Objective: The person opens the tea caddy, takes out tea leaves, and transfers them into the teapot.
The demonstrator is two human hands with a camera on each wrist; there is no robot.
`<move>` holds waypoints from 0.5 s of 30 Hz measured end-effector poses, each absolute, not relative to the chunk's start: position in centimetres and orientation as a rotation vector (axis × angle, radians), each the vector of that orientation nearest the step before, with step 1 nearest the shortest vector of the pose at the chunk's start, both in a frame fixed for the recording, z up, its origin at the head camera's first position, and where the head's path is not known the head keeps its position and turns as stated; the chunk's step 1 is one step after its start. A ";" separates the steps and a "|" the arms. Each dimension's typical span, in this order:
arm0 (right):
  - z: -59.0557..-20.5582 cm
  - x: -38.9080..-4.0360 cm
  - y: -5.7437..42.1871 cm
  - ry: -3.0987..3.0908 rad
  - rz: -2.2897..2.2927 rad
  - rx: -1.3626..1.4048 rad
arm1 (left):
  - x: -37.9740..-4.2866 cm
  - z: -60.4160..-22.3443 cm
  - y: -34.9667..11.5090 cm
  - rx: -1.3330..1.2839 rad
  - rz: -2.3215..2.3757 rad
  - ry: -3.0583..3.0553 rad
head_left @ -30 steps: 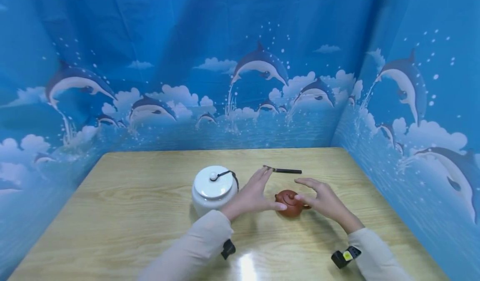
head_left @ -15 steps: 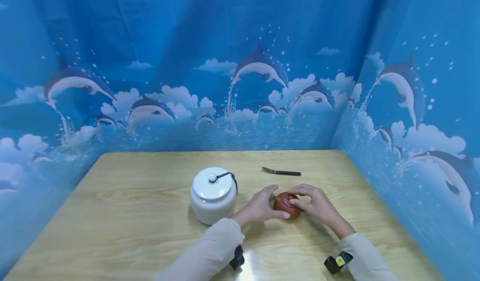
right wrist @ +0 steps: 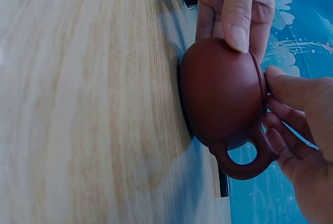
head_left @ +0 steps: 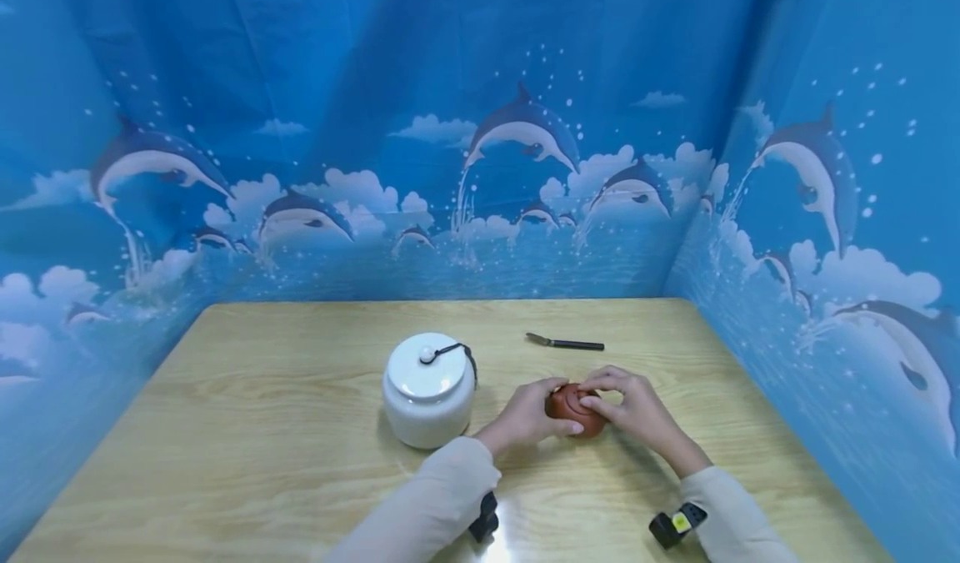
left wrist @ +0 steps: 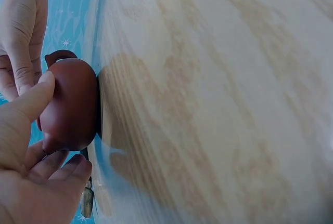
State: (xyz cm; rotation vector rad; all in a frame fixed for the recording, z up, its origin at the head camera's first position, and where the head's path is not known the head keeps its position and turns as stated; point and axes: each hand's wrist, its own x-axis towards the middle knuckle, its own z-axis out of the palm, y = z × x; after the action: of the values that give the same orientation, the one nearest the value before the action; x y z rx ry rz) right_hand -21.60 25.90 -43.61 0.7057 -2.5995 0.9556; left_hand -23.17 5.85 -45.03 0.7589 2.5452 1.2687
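Observation:
A small reddish-brown clay teapot (head_left: pixel 592 426) stands on the wooden table, its lid on. My left hand (head_left: pixel 527 418) grips its body on the spout side, the thumb in front and the fingers behind. From the right, my right hand (head_left: pixel 639 409) pinches the top of the lid between thumb and fingertips, hiding the knob. The right wrist view shows the loop handle (right wrist: pixel 244 174) below my right fingers, with no finger through it. In the left wrist view the spout (left wrist: pixel 54 145) points in between my left thumb and fingers.
Left of my left hand stands a white lidded jar (head_left: pixel 426 417) with a dark cord at its lid knob. Behind the teapot lies a small dark-handled tool (head_left: pixel 576 345) with a flat metal head. A blue dolphin-print curtain (head_left: pixel 360 129) borders the table's back and right side.
Both hands were spread around the teapot. My left hand has moved right and closed round the body, while the right came in and took hold of the lid's top.

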 end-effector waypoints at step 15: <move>-43.6 -21.7 26.0 -2.598 0.968 0.708 | -23.1 -45.3 6.1 0.721 1.322 2.545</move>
State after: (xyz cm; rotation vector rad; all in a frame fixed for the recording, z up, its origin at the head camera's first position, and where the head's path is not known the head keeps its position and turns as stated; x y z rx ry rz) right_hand -21.71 26.01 -43.58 0.7076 -2.5979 0.9681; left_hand -23.14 6.10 -45.26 0.7213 2.5454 1.3224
